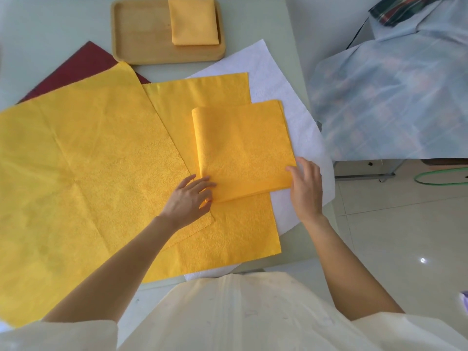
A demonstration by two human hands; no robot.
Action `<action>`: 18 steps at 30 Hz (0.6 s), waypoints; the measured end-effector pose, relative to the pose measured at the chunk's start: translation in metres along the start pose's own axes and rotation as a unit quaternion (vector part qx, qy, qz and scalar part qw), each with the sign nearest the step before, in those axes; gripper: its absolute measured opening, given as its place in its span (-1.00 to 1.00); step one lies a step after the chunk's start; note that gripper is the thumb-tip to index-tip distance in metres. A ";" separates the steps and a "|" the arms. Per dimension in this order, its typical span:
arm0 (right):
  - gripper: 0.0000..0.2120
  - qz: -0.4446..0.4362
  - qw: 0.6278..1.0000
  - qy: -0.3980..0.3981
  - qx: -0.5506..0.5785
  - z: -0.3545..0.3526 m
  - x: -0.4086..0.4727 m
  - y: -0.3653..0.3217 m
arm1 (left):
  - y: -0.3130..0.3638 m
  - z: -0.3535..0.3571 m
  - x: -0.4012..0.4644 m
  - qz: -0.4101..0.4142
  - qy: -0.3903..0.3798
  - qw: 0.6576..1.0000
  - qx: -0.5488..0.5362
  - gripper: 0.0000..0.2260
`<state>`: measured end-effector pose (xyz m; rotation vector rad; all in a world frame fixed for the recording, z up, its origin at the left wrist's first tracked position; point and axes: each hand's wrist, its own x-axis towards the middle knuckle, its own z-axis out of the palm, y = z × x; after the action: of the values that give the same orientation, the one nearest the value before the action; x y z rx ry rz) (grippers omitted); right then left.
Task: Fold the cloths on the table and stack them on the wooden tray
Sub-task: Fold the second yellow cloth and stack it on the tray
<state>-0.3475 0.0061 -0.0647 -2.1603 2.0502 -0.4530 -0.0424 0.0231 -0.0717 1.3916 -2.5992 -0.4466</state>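
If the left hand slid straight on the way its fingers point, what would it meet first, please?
The left hand points right, its fingertips already at the folded yellow cloth; going on, it would probably slide over or push that cloth.

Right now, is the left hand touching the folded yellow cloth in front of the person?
Touching. In the head view, the left hand lies on the near left corner of the folded yellow cloth; its fingertips overlap the folded edge with no gap.

left hand (188, 198): fingers extended | right hand (305, 184): fingers loosely spread
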 end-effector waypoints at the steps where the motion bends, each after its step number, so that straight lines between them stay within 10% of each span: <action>1: -0.72 -0.059 0.998 -0.002 -0.010 -0.002 -0.001 -0.001 | 0.001 -0.001 0.000 -0.004 0.000 1.000 -0.006 -0.93; 4: -0.85 -0.188 0.980 -0.060 0.008 -0.006 -0.009 -0.009 | 0.001 -0.004 0.002 -0.024 0.001 0.999 -0.038 -0.78; 18: -0.85 -0.228 0.973 -0.045 -0.010 0.003 -0.006 -0.001 | -0.049 -0.026 0.032 -0.081 -0.049 0.995 -0.043 -0.64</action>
<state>-0.3456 0.0119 -0.0679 -2.6119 1.5085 -0.3706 -0.0145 -0.0337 -0.0631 1.5965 -2.5168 -0.6583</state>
